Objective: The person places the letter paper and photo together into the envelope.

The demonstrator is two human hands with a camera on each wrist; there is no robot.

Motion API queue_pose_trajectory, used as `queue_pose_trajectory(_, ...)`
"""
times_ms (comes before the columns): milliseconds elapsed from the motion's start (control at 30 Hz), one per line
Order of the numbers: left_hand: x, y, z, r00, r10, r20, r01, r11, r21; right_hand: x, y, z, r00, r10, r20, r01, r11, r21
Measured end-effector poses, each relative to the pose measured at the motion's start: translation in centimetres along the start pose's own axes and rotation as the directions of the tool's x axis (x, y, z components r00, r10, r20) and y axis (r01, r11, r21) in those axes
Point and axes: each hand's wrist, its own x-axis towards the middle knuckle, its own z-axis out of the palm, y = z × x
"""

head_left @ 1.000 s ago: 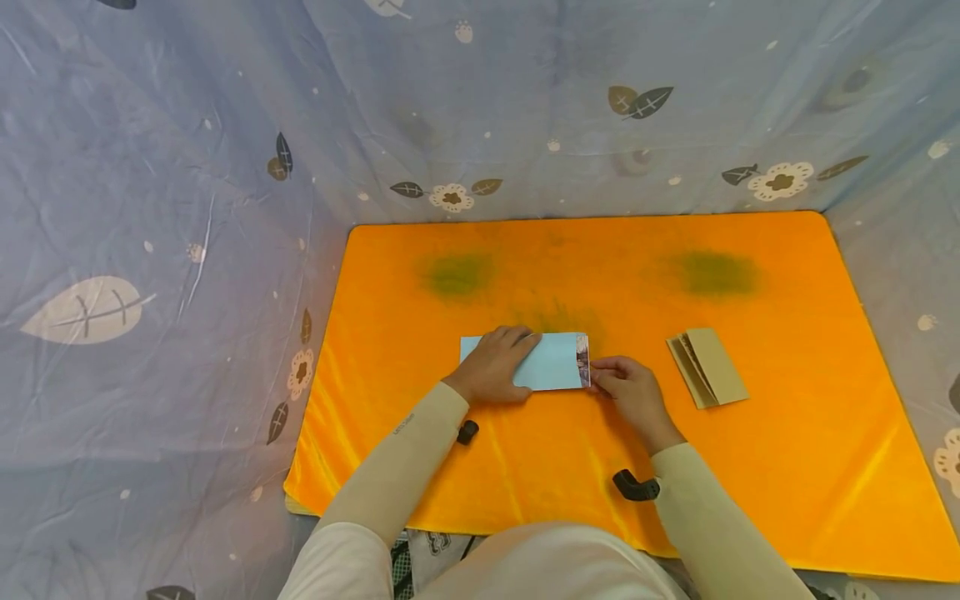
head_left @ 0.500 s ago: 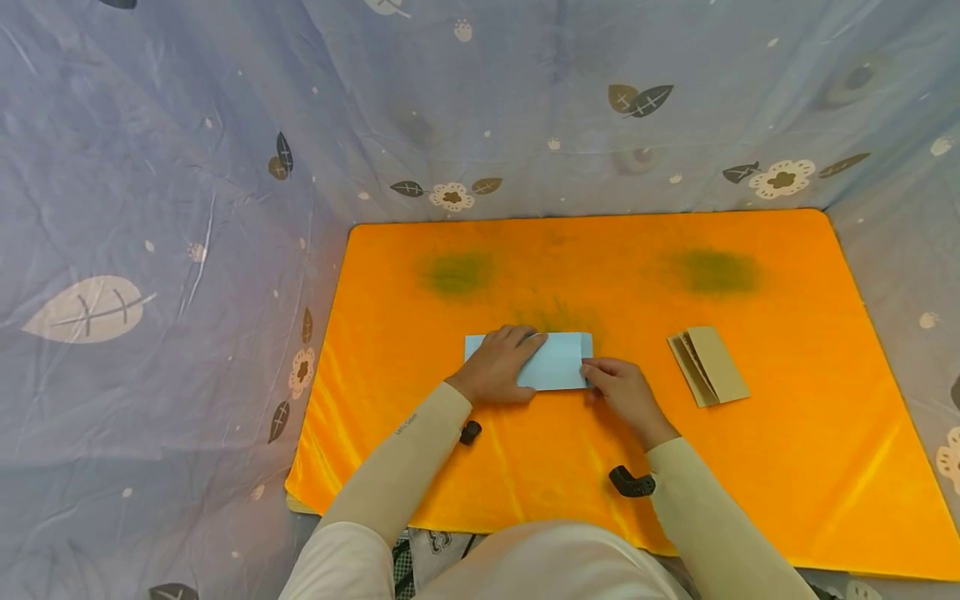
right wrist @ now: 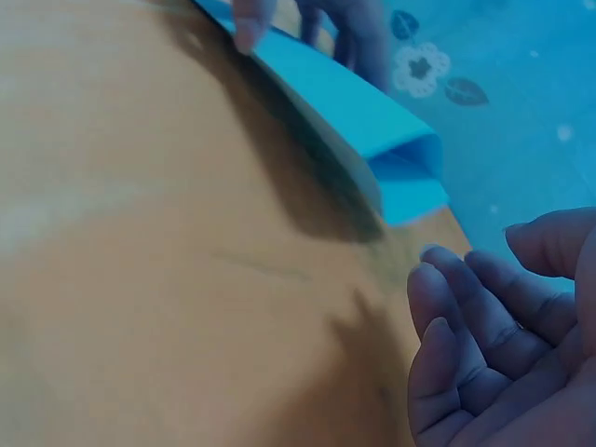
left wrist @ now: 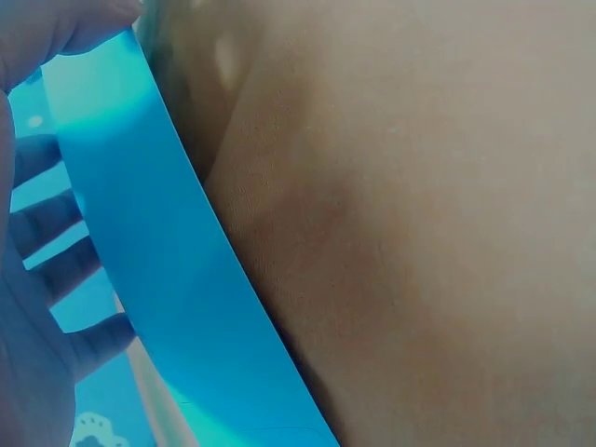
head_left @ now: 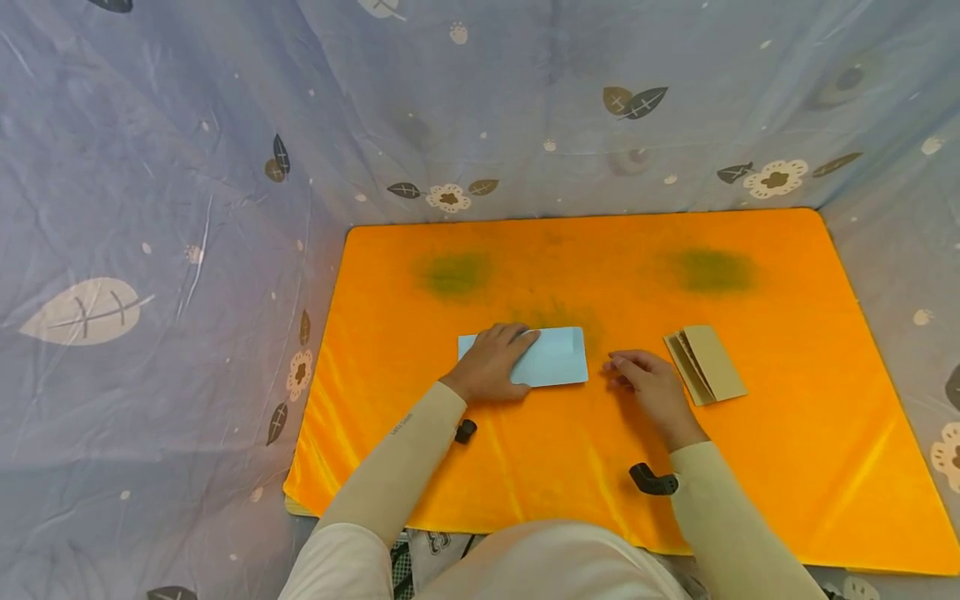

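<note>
A light blue paper envelope (head_left: 555, 358) lies on the orange cloth near the middle. The left hand (head_left: 491, 364) spans its left part and grips it by its long edges, thumb on the near side and fingers on the far side; the palm covers that part. In the right wrist view, the right end of the envelope (right wrist: 358, 112) is a curled, folded-over end with a gap under it. The right hand (head_left: 648, 383) is off that end, just to its right. Its fingers (right wrist: 484, 317) are loosely curled and hold nothing.
A folded brown card (head_left: 712, 367) stands slightly spread to the right of the right hand. Orange cloth (head_left: 585, 258) covers the table. Patterned curtains (head_left: 540, 100) hang behind and on both sides. Black wrist mounts (head_left: 652, 481) sit on both arms.
A patterned strip at the envelope's right end has gone out of sight under a blue flap that the right hand folded over. The right hand then released the flap and moved right.
</note>
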Motion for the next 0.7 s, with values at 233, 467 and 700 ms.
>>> queue_pose_trajectory(233, 0.0, -0.1, 0.0, 1.0, -0.003, -0.005, 0.003, 1.0, -0.005, -0.5, 0.0, -2.0, 0.997, -0.014, -0.071, 0.012, 1.0, -0.023)
queue_pose_trajectory(467, 0.0, -0.1, -0.1, 1.0, -0.02, 0.006, 0.02, 1.0, 0.004, -0.9, -0.1, -3.7, 0.991, -0.088, -0.106, 0.084, 0.996, -0.039)
queue_pose_trajectory(700, 0.2, -0.2, 0.1, 0.999, -0.044, 0.025, 0.044, 0.999, 0.002, -1.9, -1.6, -6.0, 0.986, -0.115, -0.123, 0.131, 0.982, 0.133)
